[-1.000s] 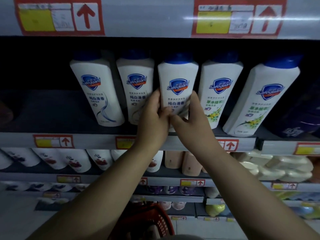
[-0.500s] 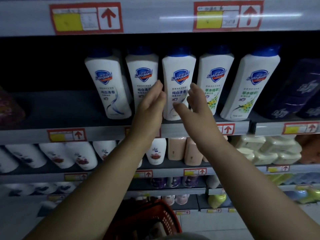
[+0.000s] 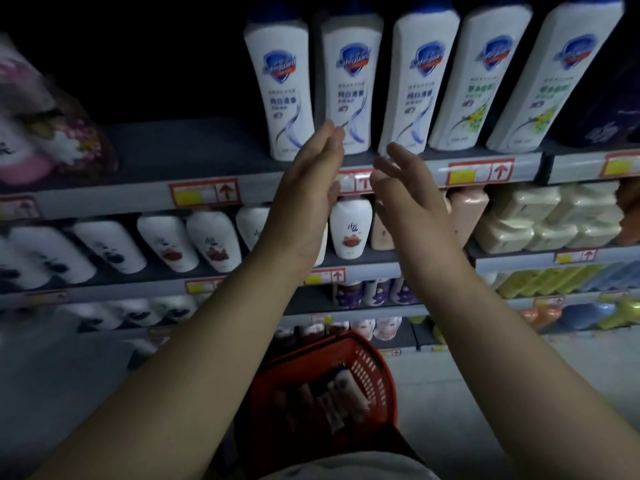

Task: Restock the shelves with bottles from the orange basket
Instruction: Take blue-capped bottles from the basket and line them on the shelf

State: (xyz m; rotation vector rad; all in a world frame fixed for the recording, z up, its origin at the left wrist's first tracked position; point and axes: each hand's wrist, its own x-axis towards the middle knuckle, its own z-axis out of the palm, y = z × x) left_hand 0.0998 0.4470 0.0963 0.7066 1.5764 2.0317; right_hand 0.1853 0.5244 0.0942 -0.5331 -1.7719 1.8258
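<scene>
The left hand (image 3: 304,202) and right hand (image 3: 414,206) are held empty just below the 5 white bottles (image 3: 420,81), left fingers (image 3: 329,140) straight together, right fingers (image 3: 403,159) spread. The orange basket (image 3: 379,372) with more bottles (image 3: 343,393) is seen well below them.

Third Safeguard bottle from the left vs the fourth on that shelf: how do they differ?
The third bottle has a blue-white swirl on its label; the fourth bottle has yellow-green flowers. The third bottle's characters are blue, the fourth bottle's green. Both are white with a blue shield logo, standing on the same shelf.
</scene>
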